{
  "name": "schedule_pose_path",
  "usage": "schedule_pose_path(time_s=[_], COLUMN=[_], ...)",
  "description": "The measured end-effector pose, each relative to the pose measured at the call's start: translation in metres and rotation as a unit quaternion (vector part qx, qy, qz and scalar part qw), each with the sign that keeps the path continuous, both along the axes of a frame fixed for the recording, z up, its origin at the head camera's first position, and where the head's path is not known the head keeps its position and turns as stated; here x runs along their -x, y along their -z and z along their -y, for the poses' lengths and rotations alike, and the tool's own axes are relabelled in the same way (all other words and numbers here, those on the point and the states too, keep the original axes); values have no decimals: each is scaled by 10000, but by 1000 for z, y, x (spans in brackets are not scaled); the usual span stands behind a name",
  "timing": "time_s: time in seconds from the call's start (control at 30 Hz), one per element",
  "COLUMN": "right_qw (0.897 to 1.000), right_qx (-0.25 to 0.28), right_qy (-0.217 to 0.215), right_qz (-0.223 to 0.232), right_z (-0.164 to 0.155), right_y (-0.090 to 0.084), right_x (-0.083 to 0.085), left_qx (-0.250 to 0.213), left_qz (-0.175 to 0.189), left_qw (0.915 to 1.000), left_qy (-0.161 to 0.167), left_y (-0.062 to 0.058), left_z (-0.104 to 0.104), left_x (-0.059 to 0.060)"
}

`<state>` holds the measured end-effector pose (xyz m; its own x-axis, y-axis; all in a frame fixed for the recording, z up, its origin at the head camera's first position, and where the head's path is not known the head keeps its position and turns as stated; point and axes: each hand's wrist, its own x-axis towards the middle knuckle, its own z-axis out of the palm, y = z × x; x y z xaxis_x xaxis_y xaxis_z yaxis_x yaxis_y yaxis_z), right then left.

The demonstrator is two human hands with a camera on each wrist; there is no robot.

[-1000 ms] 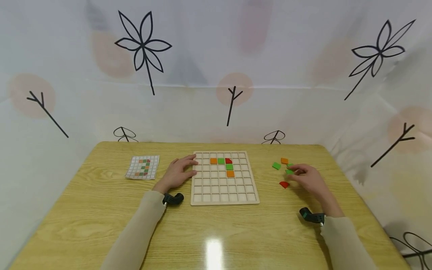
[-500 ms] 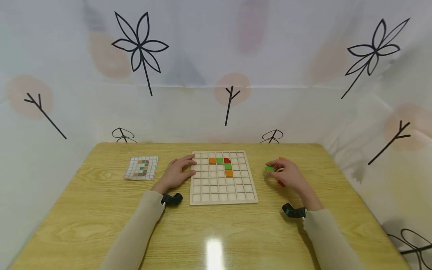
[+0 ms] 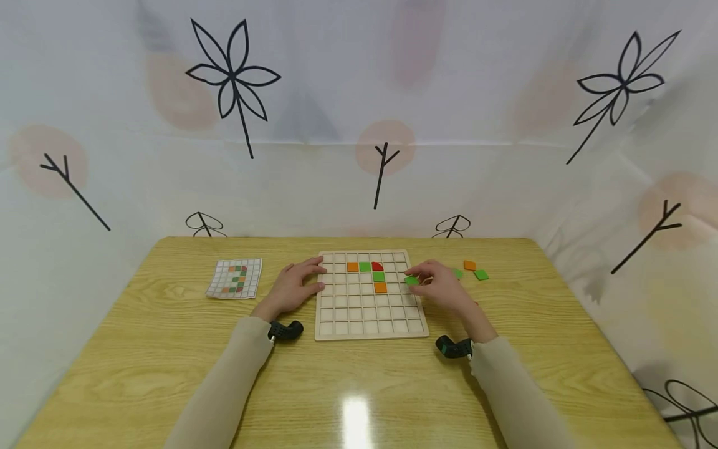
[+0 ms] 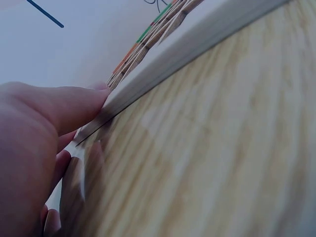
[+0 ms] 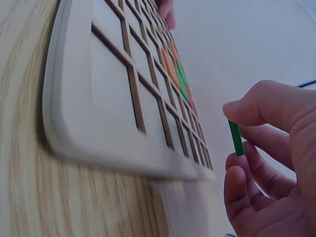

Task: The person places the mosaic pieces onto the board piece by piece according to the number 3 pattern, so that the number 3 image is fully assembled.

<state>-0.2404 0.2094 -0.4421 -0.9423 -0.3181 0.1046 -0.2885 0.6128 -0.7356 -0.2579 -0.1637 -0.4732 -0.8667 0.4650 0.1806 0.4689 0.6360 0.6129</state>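
A square wooden grid board lies on the table, with orange, green and red tiles in some cells; a red rounded tile sits at the corner of their line. My left hand rests at the board's left edge, fingers spread and relaxed, the thumb touching the side of the frame in the left wrist view. Above the board's right edge, my right hand pinches a green square tile between thumb and fingers. In the head view that tile overlaps the rightmost cells.
Right of the board lie loose tiles: an orange tile, a green tile and others partly hidden behind my right hand. A paper card with a printed coloured grid pattern lies left of my left hand. A patterned cloth hangs behind the table.
My right hand has picked up a green tile from the loose pile and carried it left to the board's right edge. The left hand has stayed in place.
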Motion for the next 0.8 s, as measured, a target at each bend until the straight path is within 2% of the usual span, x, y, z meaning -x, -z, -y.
schedule_pose_path(time_s=[0.4, 0.8], right_qw=[9991, 9998], right_qx=[73, 76], right_qy=[-403, -209], right_qz=[-142, 11], right_z=[44, 78], right_y=[4, 11], right_x=[5, 12], left_qx=[-37, -98], left_qz=[64, 69], left_qw=[10000, 9999], left_qy=[-5, -3], left_y=[2, 2], left_z=[0, 2], left_x=[-1, 0])
